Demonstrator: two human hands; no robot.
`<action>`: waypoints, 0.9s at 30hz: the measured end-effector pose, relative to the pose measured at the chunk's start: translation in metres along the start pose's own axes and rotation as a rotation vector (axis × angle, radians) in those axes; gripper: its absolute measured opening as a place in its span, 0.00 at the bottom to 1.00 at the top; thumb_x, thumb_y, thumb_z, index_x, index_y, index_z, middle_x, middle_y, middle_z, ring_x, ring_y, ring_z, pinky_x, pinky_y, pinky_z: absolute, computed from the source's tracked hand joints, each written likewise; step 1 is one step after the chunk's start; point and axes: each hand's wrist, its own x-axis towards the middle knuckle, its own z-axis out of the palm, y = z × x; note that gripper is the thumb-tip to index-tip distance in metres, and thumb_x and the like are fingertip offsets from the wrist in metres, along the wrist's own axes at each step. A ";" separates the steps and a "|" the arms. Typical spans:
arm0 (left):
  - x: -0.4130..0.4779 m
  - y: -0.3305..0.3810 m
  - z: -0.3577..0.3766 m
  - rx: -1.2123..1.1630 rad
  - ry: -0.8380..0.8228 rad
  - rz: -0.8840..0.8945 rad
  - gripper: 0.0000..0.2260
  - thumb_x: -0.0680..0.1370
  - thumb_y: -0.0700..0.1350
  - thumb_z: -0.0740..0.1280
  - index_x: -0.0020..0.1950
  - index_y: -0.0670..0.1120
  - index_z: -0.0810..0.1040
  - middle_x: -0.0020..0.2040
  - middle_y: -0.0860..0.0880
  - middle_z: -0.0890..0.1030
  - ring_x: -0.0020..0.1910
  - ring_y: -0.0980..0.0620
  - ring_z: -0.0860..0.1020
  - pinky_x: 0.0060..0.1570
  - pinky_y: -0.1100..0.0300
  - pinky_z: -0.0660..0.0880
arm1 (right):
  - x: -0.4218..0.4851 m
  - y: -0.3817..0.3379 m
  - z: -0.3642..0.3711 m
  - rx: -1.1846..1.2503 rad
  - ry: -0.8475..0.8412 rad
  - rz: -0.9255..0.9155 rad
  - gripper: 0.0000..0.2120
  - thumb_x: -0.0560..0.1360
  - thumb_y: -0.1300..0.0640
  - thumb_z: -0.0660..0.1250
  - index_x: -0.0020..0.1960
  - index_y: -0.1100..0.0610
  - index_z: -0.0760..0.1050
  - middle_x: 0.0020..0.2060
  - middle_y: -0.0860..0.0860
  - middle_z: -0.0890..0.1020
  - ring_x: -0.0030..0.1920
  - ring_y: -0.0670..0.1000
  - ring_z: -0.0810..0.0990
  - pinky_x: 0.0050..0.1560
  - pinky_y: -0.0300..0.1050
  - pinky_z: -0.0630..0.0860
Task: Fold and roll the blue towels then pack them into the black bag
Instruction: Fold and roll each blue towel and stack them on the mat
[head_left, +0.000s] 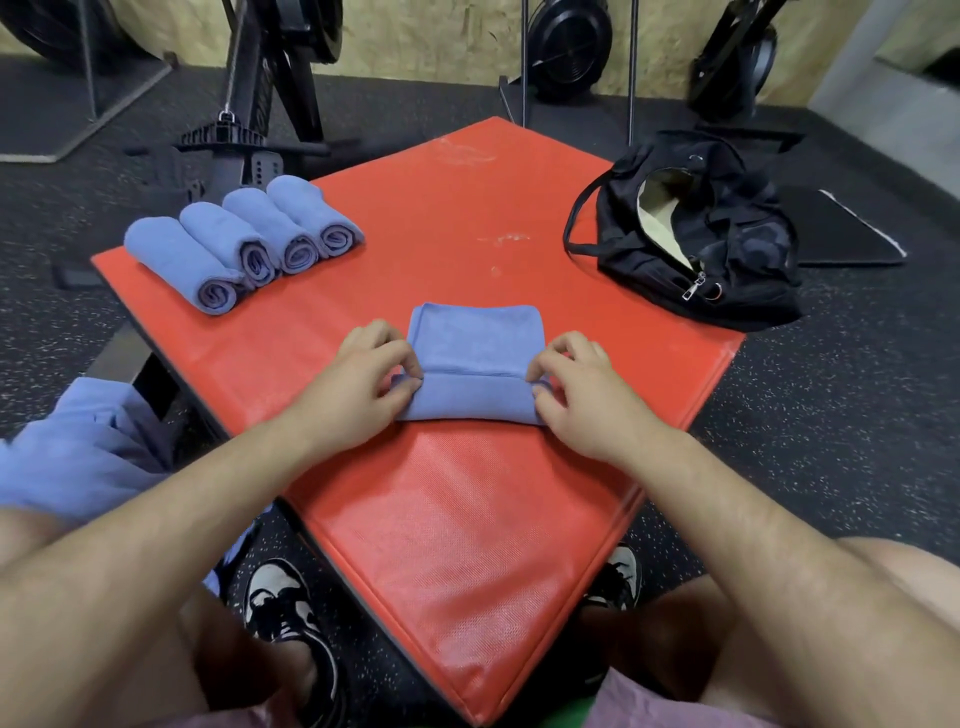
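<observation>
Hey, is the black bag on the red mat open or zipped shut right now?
Open. The black bag gapes along its top, its pale lining shows through the gap, and the zip pull hangs at the near end.

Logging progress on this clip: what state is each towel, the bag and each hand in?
Folded blue cloth towel, centre: partly rolled from its near edge.
Four blue cloth towels, left: fully rolled, side by side.
Loose blue towel pile: unfolded.
Black fabric bag: unzipped, open.
Left hand: pinching the roll's left end.
Right hand: pinching its right end.
</observation>
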 end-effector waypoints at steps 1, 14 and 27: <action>0.001 0.001 0.000 0.051 0.014 0.042 0.04 0.77 0.46 0.65 0.47 0.49 0.78 0.48 0.52 0.74 0.48 0.49 0.73 0.54 0.56 0.69 | 0.001 0.001 0.000 -0.032 0.027 -0.047 0.06 0.76 0.61 0.64 0.51 0.52 0.75 0.50 0.49 0.74 0.50 0.51 0.69 0.53 0.46 0.70; 0.002 -0.008 -0.007 0.087 -0.154 0.051 0.19 0.76 0.61 0.61 0.58 0.50 0.80 0.46 0.60 0.74 0.46 0.55 0.69 0.54 0.52 0.71 | -0.001 -0.001 -0.007 -0.108 -0.064 -0.055 0.15 0.69 0.51 0.66 0.55 0.51 0.76 0.48 0.42 0.79 0.54 0.48 0.70 0.52 0.46 0.73; 0.005 0.006 0.001 0.262 0.101 0.187 0.12 0.82 0.55 0.61 0.52 0.50 0.79 0.52 0.55 0.78 0.52 0.48 0.74 0.48 0.51 0.70 | 0.004 -0.009 -0.005 -0.096 0.070 -0.171 0.11 0.71 0.60 0.62 0.52 0.50 0.76 0.51 0.44 0.77 0.55 0.52 0.71 0.55 0.51 0.74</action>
